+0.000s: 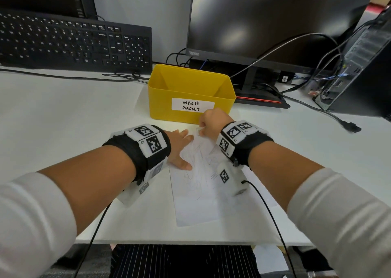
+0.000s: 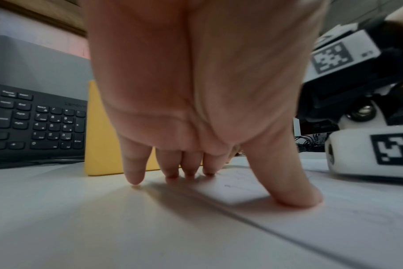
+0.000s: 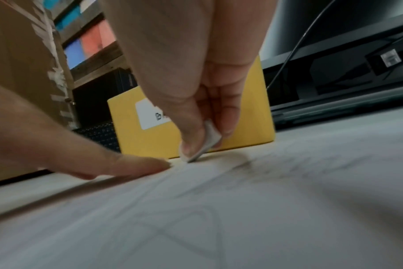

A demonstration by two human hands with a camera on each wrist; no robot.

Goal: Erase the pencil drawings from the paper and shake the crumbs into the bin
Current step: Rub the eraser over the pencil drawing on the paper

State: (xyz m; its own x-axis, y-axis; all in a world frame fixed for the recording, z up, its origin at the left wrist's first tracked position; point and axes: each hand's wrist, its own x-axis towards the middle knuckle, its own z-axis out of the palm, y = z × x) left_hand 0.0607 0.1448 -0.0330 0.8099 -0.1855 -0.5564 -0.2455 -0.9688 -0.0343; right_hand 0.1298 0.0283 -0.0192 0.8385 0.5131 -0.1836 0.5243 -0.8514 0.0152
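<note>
A white sheet of paper (image 1: pixel 196 197) with faint pencil scribbles lies on the desk in front of the yellow bin (image 1: pixel 191 93) labelled "WASTE BASKET". My left hand (image 1: pixel 179 148) lies flat, its straight fingers (image 2: pixel 290 193) pressing the paper's left edge. My right hand (image 1: pixel 208 123) pinches a small white eraser (image 3: pixel 208 141) between thumb and fingers, its lower edge touching the paper's far end close to the bin (image 3: pixel 249 116). The pencil lines (image 3: pixel 196 218) show blurred in the right wrist view.
A black keyboard (image 1: pixel 72 42) leans at the back left, a dark monitor (image 1: pixel 275 23) stands behind the bin, and a computer tower (image 1: pixel 364 66) with cables sits at the right. The desk's front edge (image 1: pixel 190 242) runs just below the paper.
</note>
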